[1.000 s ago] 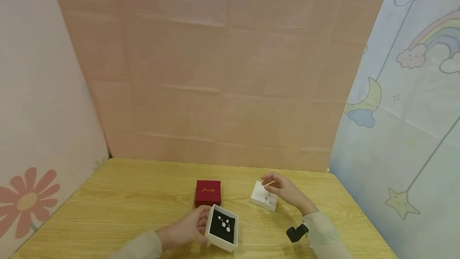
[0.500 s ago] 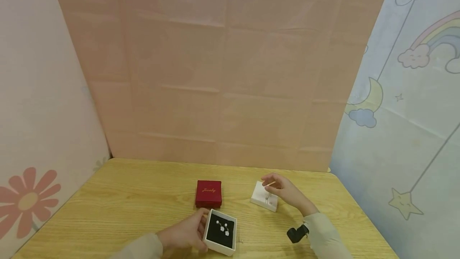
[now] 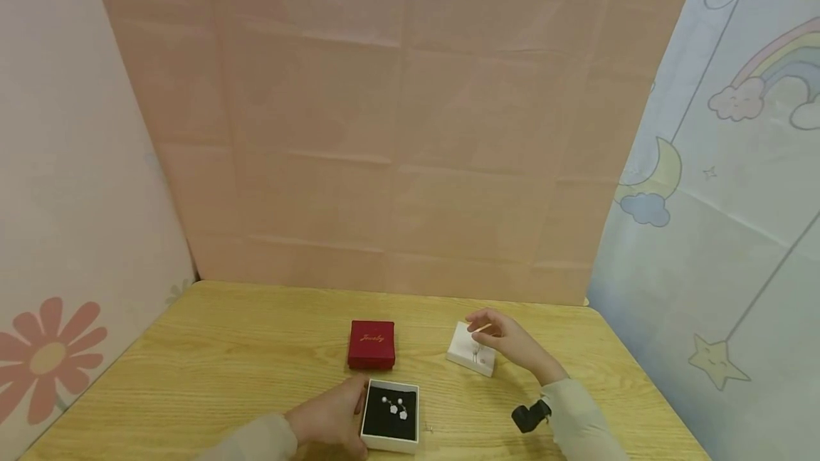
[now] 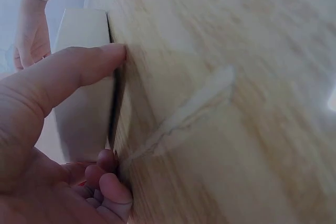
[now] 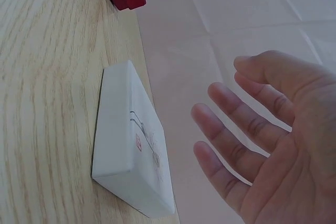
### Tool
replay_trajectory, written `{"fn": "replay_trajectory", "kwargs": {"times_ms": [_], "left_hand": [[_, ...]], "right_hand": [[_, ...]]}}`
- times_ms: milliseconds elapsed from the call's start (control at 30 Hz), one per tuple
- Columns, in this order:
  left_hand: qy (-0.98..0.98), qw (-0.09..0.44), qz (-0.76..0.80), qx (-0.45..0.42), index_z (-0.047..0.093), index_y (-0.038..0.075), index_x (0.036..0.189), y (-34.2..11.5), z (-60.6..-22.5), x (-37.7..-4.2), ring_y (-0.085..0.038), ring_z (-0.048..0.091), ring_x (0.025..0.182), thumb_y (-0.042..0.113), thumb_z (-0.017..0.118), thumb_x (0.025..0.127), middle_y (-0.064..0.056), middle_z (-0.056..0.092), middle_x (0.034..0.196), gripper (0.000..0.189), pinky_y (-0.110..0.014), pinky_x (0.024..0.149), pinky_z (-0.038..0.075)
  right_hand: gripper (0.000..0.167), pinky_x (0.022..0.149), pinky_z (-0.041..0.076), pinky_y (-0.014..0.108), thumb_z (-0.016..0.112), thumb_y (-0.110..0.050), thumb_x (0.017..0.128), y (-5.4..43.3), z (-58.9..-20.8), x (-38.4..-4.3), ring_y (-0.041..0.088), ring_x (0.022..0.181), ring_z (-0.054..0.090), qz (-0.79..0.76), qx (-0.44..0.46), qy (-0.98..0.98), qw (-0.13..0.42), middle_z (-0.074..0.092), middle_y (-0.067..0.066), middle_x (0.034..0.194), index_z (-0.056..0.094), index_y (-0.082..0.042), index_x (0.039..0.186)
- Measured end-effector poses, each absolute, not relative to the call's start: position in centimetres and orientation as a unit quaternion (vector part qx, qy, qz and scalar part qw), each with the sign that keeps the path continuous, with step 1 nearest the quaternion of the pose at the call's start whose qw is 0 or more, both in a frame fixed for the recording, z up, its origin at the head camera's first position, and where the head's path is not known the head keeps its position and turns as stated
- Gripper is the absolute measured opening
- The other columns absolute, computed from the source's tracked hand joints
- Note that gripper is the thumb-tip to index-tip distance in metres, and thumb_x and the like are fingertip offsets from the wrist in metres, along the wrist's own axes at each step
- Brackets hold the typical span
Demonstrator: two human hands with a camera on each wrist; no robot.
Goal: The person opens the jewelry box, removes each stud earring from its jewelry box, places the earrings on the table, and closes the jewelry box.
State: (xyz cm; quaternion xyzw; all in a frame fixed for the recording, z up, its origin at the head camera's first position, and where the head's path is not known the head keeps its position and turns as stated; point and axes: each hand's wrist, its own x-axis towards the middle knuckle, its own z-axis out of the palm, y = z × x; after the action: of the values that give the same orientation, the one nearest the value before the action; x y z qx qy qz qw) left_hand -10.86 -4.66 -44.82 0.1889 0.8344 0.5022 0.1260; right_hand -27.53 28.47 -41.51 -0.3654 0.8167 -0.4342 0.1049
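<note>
A white open-topped box with a black lining stands near the table's front, and a pair of earrings with pearls and white flowers lies on that lining. My left hand grips its left side, thumb in front and fingers behind; the box wall shows between them in the left wrist view. Above a flat white box lid hovers my right hand, fingers loosely bent and holding nothing. The right wrist view shows a gap between those fingers and the lid, which bears a thin printed drawing.
A red jewelry box with gold lettering sits behind the white box. To the white box's right lies a tiny thin item, too small to identify. The wooden table ends at a peach backdrop.
My left hand has lowered the white box toward the table's front and turned it straighter, slightly leftward. My right hand has stayed above the lid.
</note>
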Motion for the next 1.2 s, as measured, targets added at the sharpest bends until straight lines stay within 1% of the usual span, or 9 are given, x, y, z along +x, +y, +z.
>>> {"fn": "replay_trajectory", "kwargs": {"times_ms": [133, 233, 400, 533, 667, 800, 933, 1033, 1200], "left_hand": [[0.876, 0.104, 0.436, 0.180, 0.047, 0.004, 0.115, -4.6, -44.7, -10.9, -0.007, 0.054, 0.097, 0.001, 0.088, 0.049, 0.002, 0.058, 0.104, 0.078, -0.025, 0.093, 0.044], [0.885, 0.098, 0.418, 0.179, 0.047, 0.006, 0.115, -4.6, -44.8, -10.9, -0.006, 0.052, 0.095, 0.004, 0.089, 0.048, 0.004, 0.056, 0.103, 0.079, -0.027, 0.093, 0.043], [0.882, 0.097, 0.422, 0.185, 0.048, 0.008, 0.115, -4.5, -44.8, -11.0, -0.005, 0.052, 0.095, 0.004, 0.089, 0.047, 0.005, 0.057, 0.103, 0.079, -0.026, 0.094, 0.043], [0.886, 0.100, 0.417, 0.179, 0.048, 0.008, 0.114, -4.5, -44.6, -10.9, -0.007, 0.051, 0.096, 0.004, 0.089, 0.047, 0.004, 0.056, 0.103, 0.078, -0.029, 0.094, 0.043], [0.894, 0.104, 0.403, 0.168, 0.048, 0.007, 0.115, -4.5, -44.3, -10.8, -0.010, 0.050, 0.096, 0.007, 0.089, 0.048, 0.002, 0.054, 0.103, 0.078, -0.031, 0.094, 0.044], [0.892, 0.110, 0.406, 0.167, 0.048, 0.007, 0.115, -4.6, -44.3, -10.8, -0.010, 0.050, 0.097, 0.008, 0.089, 0.049, 0.002, 0.053, 0.104, 0.079, -0.031, 0.094, 0.043], [0.890, 0.111, 0.409, 0.168, 0.048, 0.008, 0.114, -4.7, -44.4, -10.9, -0.009, 0.049, 0.095, 0.008, 0.089, 0.049, 0.003, 0.053, 0.103, 0.077, -0.030, 0.093, 0.043], [0.891, 0.106, 0.406, 0.173, 0.048, 0.009, 0.114, -4.7, -44.6, -11.0, -0.008, 0.049, 0.095, 0.008, 0.089, 0.049, 0.003, 0.053, 0.103, 0.077, -0.030, 0.093, 0.044], [0.896, 0.104, 0.397, 0.173, 0.048, 0.009, 0.116, -4.7, -44.6, -10.9, -0.009, 0.049, 0.096, 0.009, 0.090, 0.049, 0.003, 0.053, 0.104, 0.079, -0.031, 0.094, 0.044]], "right_hand": [[0.040, 0.081, 0.052, 0.025, 0.056, -0.020, 0.098, 28.5, -41.6, -27.6, 0.032, 0.106, 0.059, -0.436, -0.366, 0.815, 0.110, 0.056, 0.025, 0.121, 0.049, 0.001, 0.131], [0.040, 0.081, 0.052, 0.024, 0.057, -0.019, 0.098, 28.6, -41.5, -27.6, 0.032, 0.105, 0.059, -0.438, -0.363, 0.815, 0.111, 0.057, 0.024, 0.120, 0.049, 0.001, 0.131], [0.040, 0.081, 0.052, 0.025, 0.057, -0.019, 0.097, 28.4, -41.4, -27.4, 0.031, 0.105, 0.059, -0.437, -0.362, 0.816, 0.111, 0.058, 0.021, 0.120, 0.050, 0.001, 0.131], [0.039, 0.081, 0.053, 0.026, 0.058, -0.021, 0.097, 28.0, -41.2, -27.1, 0.031, 0.104, 0.060, -0.435, -0.368, 0.814, 0.114, 0.059, 0.020, 0.119, 0.051, 0.000, 0.130], [0.037, 0.081, 0.052, 0.026, 0.057, -0.020, 0.097, 27.4, -40.8, -26.7, 0.031, 0.106, 0.060, -0.435, -0.372, 0.812, 0.115, 0.059, 0.021, 0.120, 0.052, -0.003, 0.130], [0.035, 0.083, 0.051, 0.025, 0.058, -0.022, 0.097, 26.6, -40.1, -26.1, 0.031, 0.107, 0.060, -0.431, -0.382, 0.809, 0.117, 0.058, 0.023, 0.120, 0.054, -0.007, 0.129], [0.032, 0.087, 0.051, 0.029, 0.057, -0.022, 0.098, 25.7, -39.3, -25.2, 0.029, 0.107, 0.061, -0.414, -0.400, 0.811, 0.108, 0.059, 0.020, 0.120, 0.055, -0.011, 0.127], [0.030, 0.091, 0.050, 0.032, 0.058, -0.021, 0.097, 24.8, -38.9, -24.5, 0.026, 0.107, 0.061, -0.397, -0.412, 0.814, 0.098, 0.061, 0.013, 0.119, 0.056, -0.013, 0.126], [0.028, 0.089, 0.051, 0.034, 0.059, -0.023, 0.097, 23.1, -38.5, -23.0, 0.025, 0.104, 0.062, -0.375, -0.424, 0.820, 0.089, 0.063, 0.004, 0.116, 0.058, -0.012, 0.122]]}}
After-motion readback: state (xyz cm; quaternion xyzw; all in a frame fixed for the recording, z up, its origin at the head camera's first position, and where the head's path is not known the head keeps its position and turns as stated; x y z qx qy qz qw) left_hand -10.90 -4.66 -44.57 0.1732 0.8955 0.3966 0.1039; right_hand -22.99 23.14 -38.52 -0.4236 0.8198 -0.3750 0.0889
